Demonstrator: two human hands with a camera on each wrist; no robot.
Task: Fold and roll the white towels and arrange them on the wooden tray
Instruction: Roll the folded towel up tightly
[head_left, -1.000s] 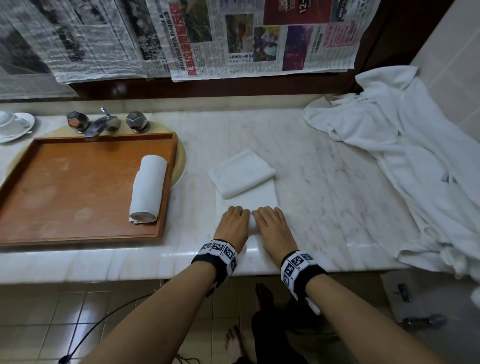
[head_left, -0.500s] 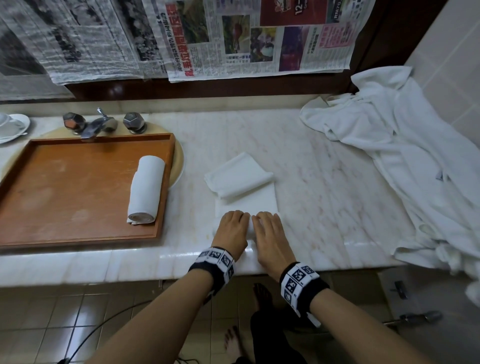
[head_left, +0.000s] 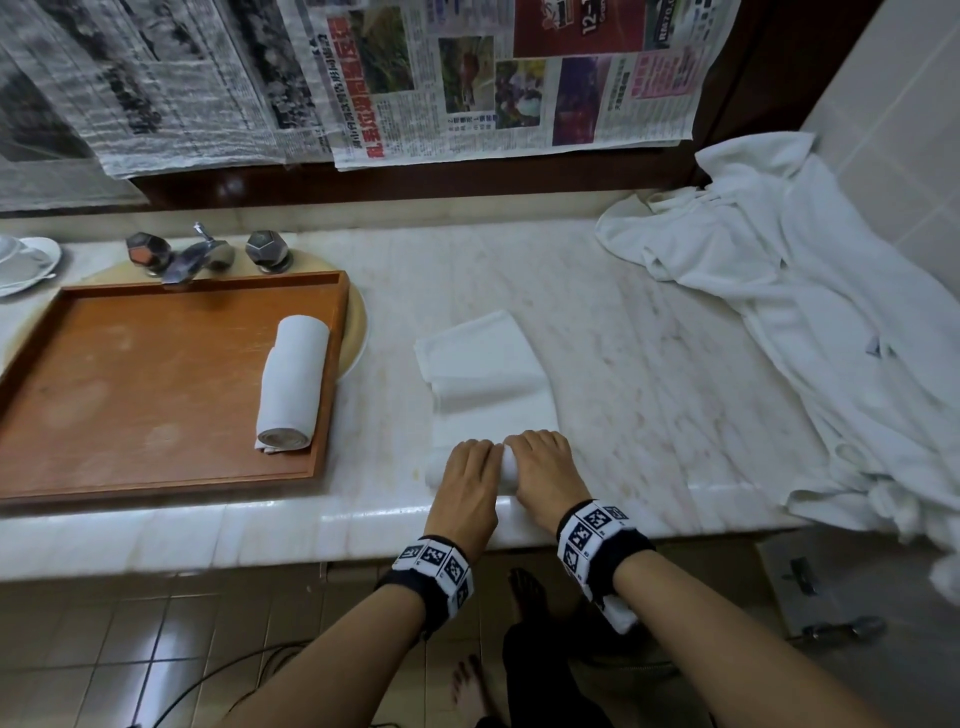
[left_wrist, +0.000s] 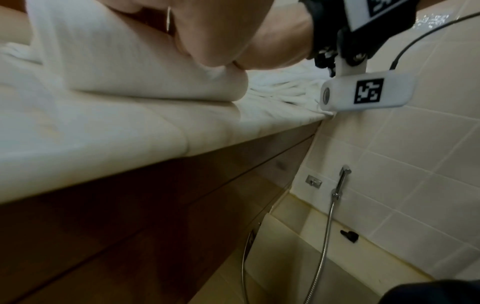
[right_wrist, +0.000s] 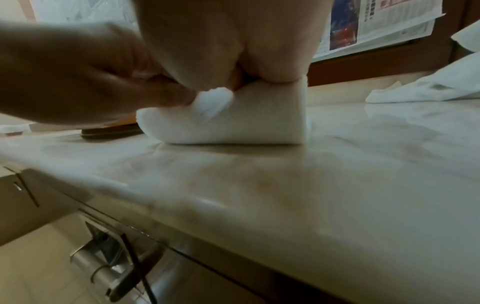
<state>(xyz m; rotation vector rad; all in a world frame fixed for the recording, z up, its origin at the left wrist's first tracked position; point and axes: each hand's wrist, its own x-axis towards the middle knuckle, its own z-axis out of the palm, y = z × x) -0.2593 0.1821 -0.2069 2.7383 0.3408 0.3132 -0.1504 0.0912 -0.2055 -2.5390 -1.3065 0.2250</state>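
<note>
On the marble counter (head_left: 649, 395) near its front edge lies a white towel (head_left: 493, 415), its near end wound into a roll (right_wrist: 233, 123). My left hand (head_left: 472, 460) and right hand (head_left: 540, 454) sit side by side on that roll (left_wrist: 142, 72), fingers curled over it. A second folded white towel (head_left: 478, 353) rests on the flat towel's far end. To the left is the wooden tray (head_left: 130, 395), with one finished rolled towel (head_left: 293, 384) lying along its right side.
A crumpled heap of white cloth (head_left: 805, 338) covers the counter's right end and hangs over the edge. The tap (head_left: 192, 254) stands behind the tray, with a cup and saucer (head_left: 21, 260) at far left. Newspaper sheets (head_left: 467, 78) hang above.
Both hands have stayed on the towel's near end. The roll under them looks slightly thicker and now shows between and beside the hands.
</note>
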